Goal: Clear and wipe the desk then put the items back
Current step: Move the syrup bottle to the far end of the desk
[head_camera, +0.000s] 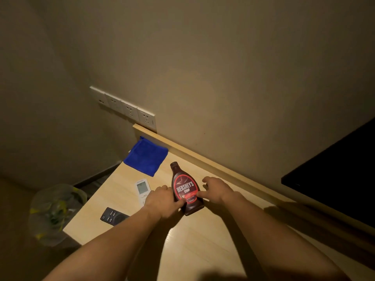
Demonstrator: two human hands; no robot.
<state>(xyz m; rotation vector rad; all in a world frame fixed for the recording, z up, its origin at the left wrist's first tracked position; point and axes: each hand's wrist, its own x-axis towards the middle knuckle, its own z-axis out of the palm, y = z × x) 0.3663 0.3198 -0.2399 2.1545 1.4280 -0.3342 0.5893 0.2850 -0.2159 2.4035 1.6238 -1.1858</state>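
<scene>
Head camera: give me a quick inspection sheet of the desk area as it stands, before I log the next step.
Surface: light wooden desk against the wall, items on it, not cleared.
Job's things: syrup bottle upright near mid-desk; blue cloth folded flat at the far left corner; white remote and black remote lying flat near the left edge.
Clutter: nothing seen beyond these.
Grippers: left hand and right hand on either side of the bottle, thumbs touching its label; not closed around it.
Cables: nothing seen; wall sockets have nothing plugged in.
Surroundings: lined waste bin on the floor left of the desk; dark screen at right.
</scene>
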